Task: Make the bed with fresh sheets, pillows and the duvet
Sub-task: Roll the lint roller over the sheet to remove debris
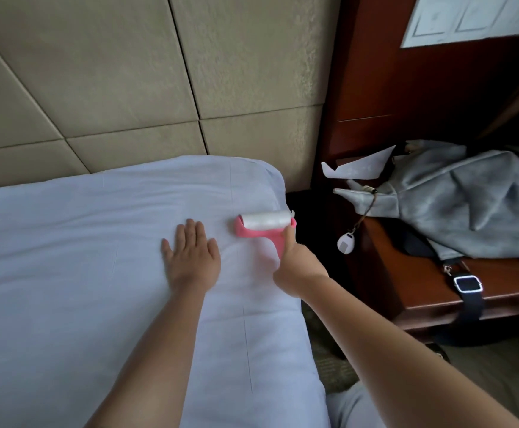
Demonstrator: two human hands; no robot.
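A white sheet (82, 273) covers the mattress, stretched fairly smooth up to the rounded top right corner by the headboard. My left hand (191, 256) lies flat on the sheet, fingers straight and spread. Just to its right, my right hand (295, 265) grips the pink handle of a lint roller (265, 226). The roller's white sticky drum rests on the sheet near the bed's right edge. No pillows or duvet are in view.
A padded beige headboard (128, 72) rises behind the bed. To the right stands a reddish wooden nightstand (422, 291) with a grey bag (468, 193), a dark strap, a white tag and some paper on it. Carpet floor shows between bed and nightstand.
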